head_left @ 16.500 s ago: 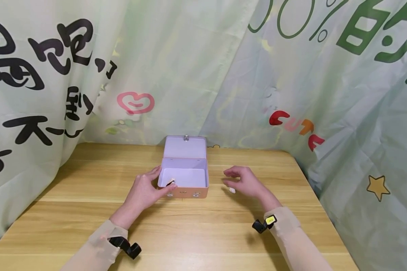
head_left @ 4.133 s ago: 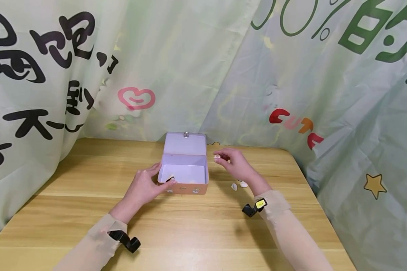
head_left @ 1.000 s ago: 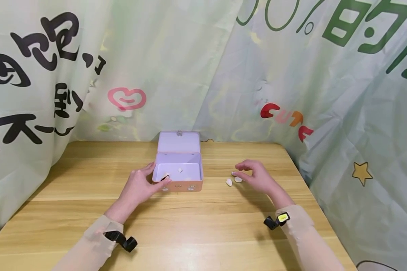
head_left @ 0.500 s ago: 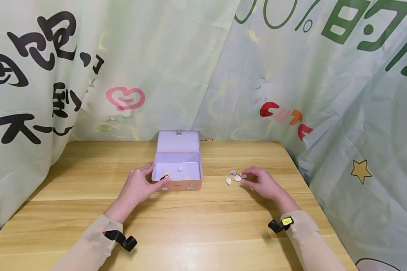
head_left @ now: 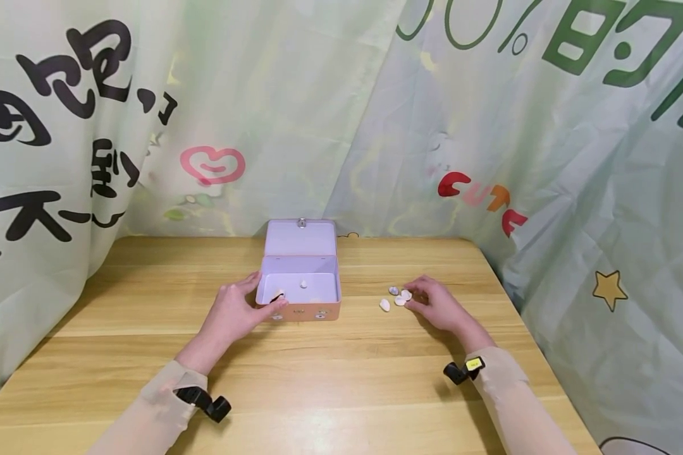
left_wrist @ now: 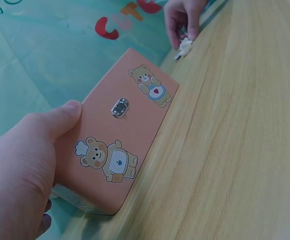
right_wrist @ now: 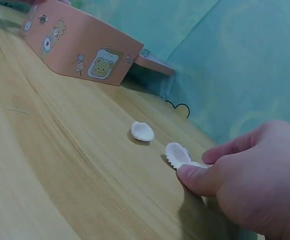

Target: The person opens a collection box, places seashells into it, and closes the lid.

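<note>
In the head view my left hand [head_left: 233, 319] grips the left front corner of an open tin box [head_left: 298, 313], lilac inside. Its outside is orange with bear pictures and a metal clasp [left_wrist: 120, 107], as the left wrist view shows. Inside lie a small white seashell [head_left: 303, 284] and a pale and dark piece [head_left: 279, 295] close to the thumb. To the right of the tin, my right hand [head_left: 438, 309] pinches a white seashell [right_wrist: 199, 164] between thumb and fingers, low over the table. Against it lies a ribbed seashell [right_wrist: 177, 154]. Another seashell [right_wrist: 142, 131] rests apart from these.
The tin's raised lid [head_left: 300, 238] leans back near a printed cloth [head_left: 296, 126] that hangs behind the wooden table [head_left: 319, 379]. A greyish seashell [head_left: 393, 291] sits at the back of the small group. Black wrist cameras [head_left: 219, 409] are strapped over both sleeves.
Several seashells now lie right of the tin, where one showed earliest. The right hand has moved from beside the tin back to this group. The left hand keeps its hold.
</note>
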`<state>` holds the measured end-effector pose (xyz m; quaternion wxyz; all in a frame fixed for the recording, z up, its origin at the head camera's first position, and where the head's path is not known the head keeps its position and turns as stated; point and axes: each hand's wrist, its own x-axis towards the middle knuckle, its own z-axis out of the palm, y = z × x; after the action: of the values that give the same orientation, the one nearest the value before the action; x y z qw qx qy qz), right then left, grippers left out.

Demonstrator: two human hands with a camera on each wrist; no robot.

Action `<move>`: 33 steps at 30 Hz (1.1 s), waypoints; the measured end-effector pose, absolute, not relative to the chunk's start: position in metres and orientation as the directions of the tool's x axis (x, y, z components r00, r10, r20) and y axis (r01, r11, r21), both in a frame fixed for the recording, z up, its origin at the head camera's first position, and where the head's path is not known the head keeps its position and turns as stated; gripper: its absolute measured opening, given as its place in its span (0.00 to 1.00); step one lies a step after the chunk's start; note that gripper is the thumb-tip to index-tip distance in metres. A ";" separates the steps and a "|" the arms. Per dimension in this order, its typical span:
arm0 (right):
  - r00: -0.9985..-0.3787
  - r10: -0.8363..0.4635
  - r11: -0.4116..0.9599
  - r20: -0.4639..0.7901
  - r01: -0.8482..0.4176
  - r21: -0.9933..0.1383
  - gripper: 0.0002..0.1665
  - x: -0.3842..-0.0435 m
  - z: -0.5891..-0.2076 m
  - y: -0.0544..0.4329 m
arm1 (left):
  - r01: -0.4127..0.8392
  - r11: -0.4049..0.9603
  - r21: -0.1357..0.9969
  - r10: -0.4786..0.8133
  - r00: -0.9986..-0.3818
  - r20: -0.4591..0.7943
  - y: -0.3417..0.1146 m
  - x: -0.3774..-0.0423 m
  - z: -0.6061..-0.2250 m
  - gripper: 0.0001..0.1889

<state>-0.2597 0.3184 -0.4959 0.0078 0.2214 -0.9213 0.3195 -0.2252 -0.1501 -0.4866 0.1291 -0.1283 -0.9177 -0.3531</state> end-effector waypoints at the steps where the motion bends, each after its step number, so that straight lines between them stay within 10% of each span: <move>1: -0.901 -0.409 0.699 0.144 -0.411 -0.585 0.21 -0.260 -0.496 0.318 | 0.326 0.719 0.613 0.145 -0.934 0.326 -0.150 -0.225 -0.487 0.55; 33: -0.908 -0.419 0.691 0.005 -0.322 -0.647 0.15 -0.264 -0.485 0.312 | 0.331 0.709 0.622 0.145 -0.932 0.332 -0.150 -0.225 -0.485 0.53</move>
<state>-0.2637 0.3120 -0.4854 -0.0714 0.2021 -0.9168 0.3369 -0.2250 -0.1495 -0.4854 0.1302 -0.1301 -0.9153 -0.3583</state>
